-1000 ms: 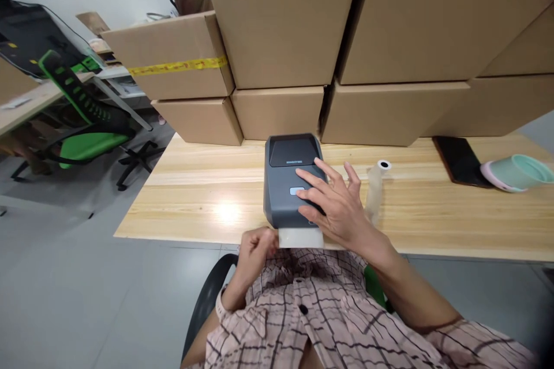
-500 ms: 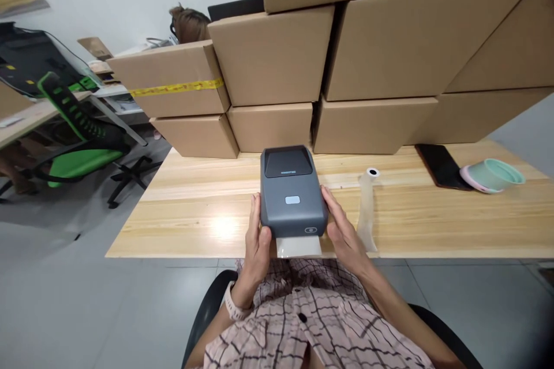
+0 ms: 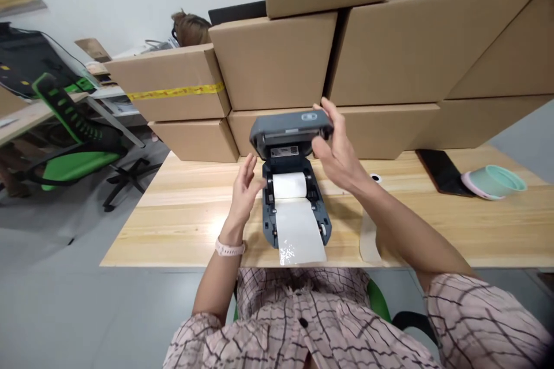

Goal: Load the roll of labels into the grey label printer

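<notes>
A dark grey label printer [image 3: 268,225] stands on the wooden table with its lid [image 3: 285,124] raised. Inside it lies a white label roll [image 3: 289,185], and a strip of labels [image 3: 300,228] runs out over the front towards the table edge. My right hand [image 3: 340,153] grips the right side of the lid, thumb below and fingers above. Beside the printer's left side, my left hand [image 3: 246,191] is raised with its fingers apart and holds nothing.
Cardboard boxes [image 3: 277,63] are stacked along the table's back [image 3: 186,213]. At right are a black phone [image 3: 441,170], a green cup [image 3: 496,180] and a small roll [image 3: 375,178] with its strip unrolled. A green chair [image 3: 78,167] and a person's head [image 3: 193,29] are at left.
The printer's lid has swung up, showing the label roll inside. My right hand has moved from the printer's side up to the lid. My left hand has moved off the printer's side, leftwards and up.
</notes>
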Tool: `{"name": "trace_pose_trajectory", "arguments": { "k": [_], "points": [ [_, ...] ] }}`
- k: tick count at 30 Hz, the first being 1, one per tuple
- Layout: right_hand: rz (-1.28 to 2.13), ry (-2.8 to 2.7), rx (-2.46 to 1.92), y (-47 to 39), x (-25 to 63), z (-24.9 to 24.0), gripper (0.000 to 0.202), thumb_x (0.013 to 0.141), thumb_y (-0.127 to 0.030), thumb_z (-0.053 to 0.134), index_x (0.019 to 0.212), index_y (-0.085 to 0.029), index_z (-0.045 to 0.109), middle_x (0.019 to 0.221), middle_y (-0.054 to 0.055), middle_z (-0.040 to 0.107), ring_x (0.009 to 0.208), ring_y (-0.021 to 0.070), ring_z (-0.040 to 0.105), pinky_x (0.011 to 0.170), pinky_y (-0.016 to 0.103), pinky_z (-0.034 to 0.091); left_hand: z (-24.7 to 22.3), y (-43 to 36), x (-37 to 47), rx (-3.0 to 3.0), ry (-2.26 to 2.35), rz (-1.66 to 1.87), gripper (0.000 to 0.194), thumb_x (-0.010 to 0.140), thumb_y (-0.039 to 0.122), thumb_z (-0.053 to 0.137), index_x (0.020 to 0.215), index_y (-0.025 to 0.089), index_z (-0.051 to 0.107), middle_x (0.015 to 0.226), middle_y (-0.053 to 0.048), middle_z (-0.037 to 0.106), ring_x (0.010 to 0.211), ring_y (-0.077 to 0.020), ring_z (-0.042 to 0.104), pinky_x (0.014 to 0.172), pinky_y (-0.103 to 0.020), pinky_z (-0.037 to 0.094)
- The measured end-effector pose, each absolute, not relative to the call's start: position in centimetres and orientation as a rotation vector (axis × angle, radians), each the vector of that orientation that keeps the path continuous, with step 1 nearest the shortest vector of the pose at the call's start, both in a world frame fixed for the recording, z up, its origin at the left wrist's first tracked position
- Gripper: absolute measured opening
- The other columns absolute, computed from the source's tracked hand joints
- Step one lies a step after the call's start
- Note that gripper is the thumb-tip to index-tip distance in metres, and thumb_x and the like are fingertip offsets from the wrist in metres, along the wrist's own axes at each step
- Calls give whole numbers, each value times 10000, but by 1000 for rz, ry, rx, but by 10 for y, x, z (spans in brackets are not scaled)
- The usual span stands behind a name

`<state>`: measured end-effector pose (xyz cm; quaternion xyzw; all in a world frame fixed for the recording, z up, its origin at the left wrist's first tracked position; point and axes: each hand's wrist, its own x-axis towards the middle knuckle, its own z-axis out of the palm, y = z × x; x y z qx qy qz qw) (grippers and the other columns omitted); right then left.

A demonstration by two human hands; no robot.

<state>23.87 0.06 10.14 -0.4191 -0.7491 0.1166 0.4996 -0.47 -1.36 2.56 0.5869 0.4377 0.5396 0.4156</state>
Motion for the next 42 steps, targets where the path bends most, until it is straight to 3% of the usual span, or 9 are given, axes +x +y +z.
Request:
{"name": "trace_pose_trajectory", "arguments": {
  "k": [6,11,16,20,25,28,34,39,42],
  "points": [
    [172,-1793,-1118,86,235,119,762,1011,-683,329,1617,-264,136,1683,130,300,1532,311,357,1219,571,346,12,-18,-5,1411,1018,994,1040,748,250,730,1642,232,200,1720,-136,231,1561,-338,294,1238,-471,327],
    [-86,-1814,-1084,62,235,117,743,1007,-584,420,1627,-252,181,1659,128,348,1506,358,382,1201,619,347,13,-22,1,1427,1107,997,1016,726,159,609,1643,235,177,1666,-139,339,1461,-311,418,1076,-414,462],
    [173,-2397,-957,8,233,95,722,974,-390,555,1624,-289,256,1471,96,605,1310,298,609,1062,496,516,18,-24,-1,1722,1473,858,856,777,202,608,1592,229,348,1063,-82,675,925,-248,619,797,-361,477],
    [517,-2815,-1067,19,222,80,944,886,-425,662,1658,-213,161,1586,172,480,1331,359,594,1041,517,511,23,-25,-3,1734,1511,777,830,797,206,565,1595,188,336,694,40,530,645,-178,512,637,-293,377],
    [588,-2972,-1141,38,203,81,1108,765,-362,758,1662,-172,136,1460,231,595,1224,412,656,971,538,531,23,-23,-4,1725,1441,792,852,779,189,540,1601,171,319,686,56,492,636,-158,475,608,-270,345],
    [708,-2901,-979,30,215,101,1135,710,-350,797,1651,-192,184,1411,186,639,1161,362,686,914,460,571,22,-22,-4,1711,1444,791,852,784,191,537,1605,177,311,691,54,494,647,-158,479,618,-268,348],
    [772,-2528,-756,8,305,143,1028,744,-378,809,1622,-301,279,1500,80,556,1310,312,600,1088,416,513,23,-23,-4,1698,1452,786,850,786,188,536,1607,218,320,681,54,502,652,-166,498,641,-277,360],
    [828,-2180,-1248,19,364,101,842,653,-453,879,1426,-336,567,1387,66,646,1239,378,634,1055,521,545,23,-25,-4,1703,1473,782,846,787,205,538,1607,214,330,690,47,516,670,-172,503,655,-282,374],
    [952,-2022,-1407,33,367,61,910,648,-451,868,1473,-302,516,1429,86,617,1254,366,628,1041,505,562,21,-25,-4,1697,1461,809,836,786,202,542,1600,219,350,702,41,525,675,-172,505,653,-279,376]
  ]
}}
